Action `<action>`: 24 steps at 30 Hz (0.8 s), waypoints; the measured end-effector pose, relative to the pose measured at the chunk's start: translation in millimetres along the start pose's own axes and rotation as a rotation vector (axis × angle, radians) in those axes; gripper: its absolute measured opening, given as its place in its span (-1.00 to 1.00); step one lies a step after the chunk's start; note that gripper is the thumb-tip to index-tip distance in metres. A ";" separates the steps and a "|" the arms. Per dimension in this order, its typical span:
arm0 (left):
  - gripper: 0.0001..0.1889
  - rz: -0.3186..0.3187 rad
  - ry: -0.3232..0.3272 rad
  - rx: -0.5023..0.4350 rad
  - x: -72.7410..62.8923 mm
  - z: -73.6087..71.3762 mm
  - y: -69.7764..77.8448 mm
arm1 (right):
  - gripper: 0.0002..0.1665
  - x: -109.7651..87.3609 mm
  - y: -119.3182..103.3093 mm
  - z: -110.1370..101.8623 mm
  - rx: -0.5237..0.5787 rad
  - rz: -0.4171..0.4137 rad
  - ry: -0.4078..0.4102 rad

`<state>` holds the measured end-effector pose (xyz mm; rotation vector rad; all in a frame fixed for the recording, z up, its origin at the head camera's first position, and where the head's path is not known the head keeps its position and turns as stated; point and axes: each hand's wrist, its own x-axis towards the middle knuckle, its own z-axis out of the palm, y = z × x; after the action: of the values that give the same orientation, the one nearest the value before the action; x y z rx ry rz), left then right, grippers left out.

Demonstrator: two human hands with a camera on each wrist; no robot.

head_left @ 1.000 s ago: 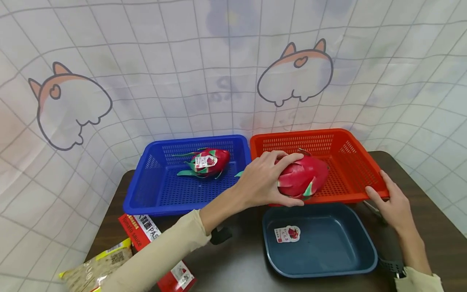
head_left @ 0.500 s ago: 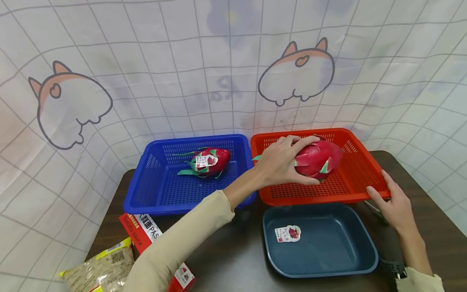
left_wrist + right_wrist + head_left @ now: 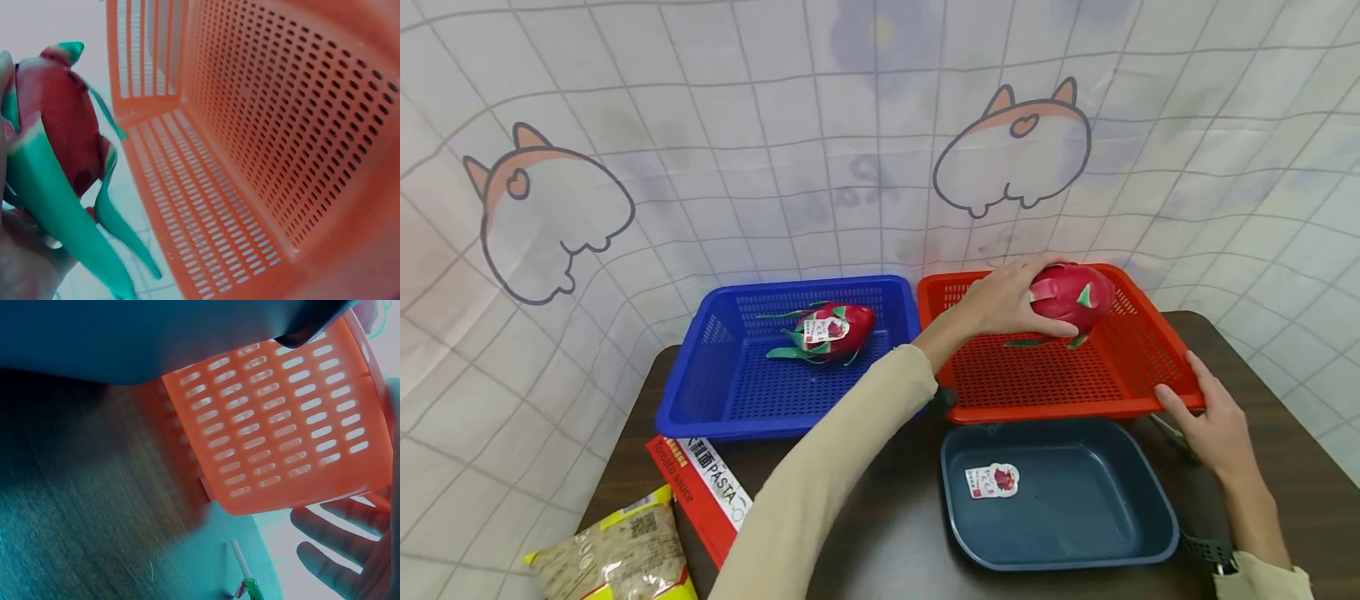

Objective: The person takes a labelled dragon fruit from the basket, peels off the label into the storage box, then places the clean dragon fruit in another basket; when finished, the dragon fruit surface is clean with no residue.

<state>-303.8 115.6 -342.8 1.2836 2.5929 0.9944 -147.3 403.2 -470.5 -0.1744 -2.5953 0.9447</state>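
Observation:
My left hand [image 3: 1004, 302] grips a dragon fruit [image 3: 1078, 298], holding it over the back of the red basket [image 3: 1157, 350]. In the left wrist view the fruit's red body [image 3: 59, 115] and long green leaf tips show beside the basket's slotted wall, with only part of the hand visible. My right hand [image 3: 1213, 425] holds the basket's front right corner, its thumb at the front rim. In the right wrist view its fingers [image 3: 334, 536] point down outside the slotted wall. Another dragon fruit [image 3: 842, 333], bearing a white label, lies in the blue basket [image 3: 737, 417].
Before the red basket stands a dark blue tray [image 3: 1075, 517] with a fruit sticker [image 3: 992, 481] in it. At front left lie a red pasta box [image 3: 703, 492] and a yellow-edged bag [image 3: 625, 550]. A patterned curtain [image 3: 760, 167] hangs behind the dark table [image 3: 865, 533].
My left hand has carried the dragon fruit rightward and back, from the red basket's front left to over its rear. My right hand has stayed at the corner.

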 end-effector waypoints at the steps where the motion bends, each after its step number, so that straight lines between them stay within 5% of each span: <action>1: -0.14 -0.017 -0.018 -0.033 4.3 1.7 -2.7 | -0.12 -0.5 0.1 -0.1 0.000 0.000 -0.002; 6: -0.18 -0.098 -0.082 -0.104 21.1 10.7 -13.9 | -0.13 -0.8 0.7 -1.4 0.007 0.004 -0.001; 17: -0.08 -0.298 -0.162 0.129 29.8 27.3 -30.2 | -0.13 -0.1 -1.3 1.3 0.020 0.014 -0.009; 24: -0.07 -0.316 -0.242 0.254 37.7 28.1 -36.0 | -0.13 -0.8 -2.1 1.3 0.026 0.010 0.000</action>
<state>-343.1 142.2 -378.3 0.9221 2.6733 0.4406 -147.0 400.6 -470.2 -0.1807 -2.5829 0.9819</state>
